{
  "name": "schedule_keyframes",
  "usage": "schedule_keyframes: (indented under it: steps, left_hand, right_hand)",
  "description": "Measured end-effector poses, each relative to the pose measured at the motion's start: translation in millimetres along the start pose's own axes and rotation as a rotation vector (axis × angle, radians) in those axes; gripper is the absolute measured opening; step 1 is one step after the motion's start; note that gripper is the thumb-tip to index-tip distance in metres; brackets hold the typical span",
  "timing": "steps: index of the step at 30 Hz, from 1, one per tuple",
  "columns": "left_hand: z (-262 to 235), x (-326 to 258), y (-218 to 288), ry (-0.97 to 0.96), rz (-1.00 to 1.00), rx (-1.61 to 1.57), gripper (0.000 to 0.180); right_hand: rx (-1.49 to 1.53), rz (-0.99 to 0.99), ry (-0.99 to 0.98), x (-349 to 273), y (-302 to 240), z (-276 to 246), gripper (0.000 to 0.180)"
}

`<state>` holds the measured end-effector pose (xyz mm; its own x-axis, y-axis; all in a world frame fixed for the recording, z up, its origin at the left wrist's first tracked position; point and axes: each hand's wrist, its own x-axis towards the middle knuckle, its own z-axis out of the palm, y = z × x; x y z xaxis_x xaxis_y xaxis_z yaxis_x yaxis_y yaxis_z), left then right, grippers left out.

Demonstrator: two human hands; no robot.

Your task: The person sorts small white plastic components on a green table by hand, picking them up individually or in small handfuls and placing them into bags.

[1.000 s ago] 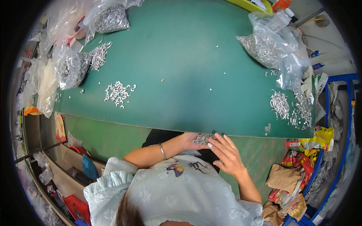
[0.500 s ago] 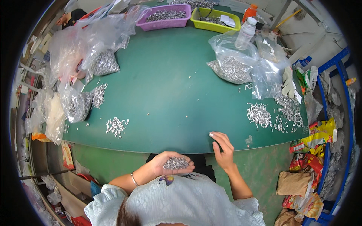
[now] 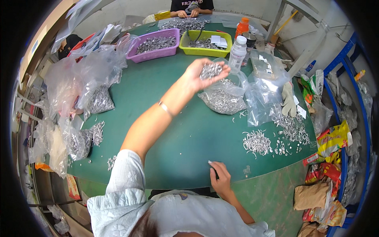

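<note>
The left hand (image 3: 201, 73) is stretched far out over the green table (image 3: 166, 130), palm up, its fingers (image 3: 221, 71) curled into a cup around a heap of small metal rings (image 3: 211, 70). Directly below and just beyond those fingers lies an open clear bag (image 3: 223, 96) already holding many of the same rings; the heap sits right above the bag's mouth. The right hand (image 3: 221, 179) is well apart from it, resting at the near edge of the table with fingers together, pressing flat on the surface. To the right of the bag lie loose piles of rings (image 3: 257, 142). Beyond the cupped fingers stand a white bottle (image 3: 238, 51), a yellow-green tray (image 3: 205, 41) and a purple tray (image 3: 156, 44).
</note>
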<state>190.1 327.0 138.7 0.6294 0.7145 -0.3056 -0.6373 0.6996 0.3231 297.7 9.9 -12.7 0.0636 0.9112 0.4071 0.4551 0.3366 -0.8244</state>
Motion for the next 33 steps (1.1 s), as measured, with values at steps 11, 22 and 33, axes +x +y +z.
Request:
schedule_keyframes:
  steps: [11,22,33]
  left_hand:
    - [-14.1,81.3,-13.7,0.257,-0.051,0.594,0.026]
    - [3.9,47.2,-24.5,0.038,0.029,1.35,0.033]
    - [-30.1,-145.4,-11.6,-0.137,0.608,1.281,0.032]
  right_hand:
    - [-0.055,-0.022,0.031,0.5,0.2,5.6,0.024]
    - [-0.097,-0.048,0.046,3.2,0.8,3.8,0.022]
    - [-0.164,0.007,0.017,2.4,-6.6,5.4,0.019]
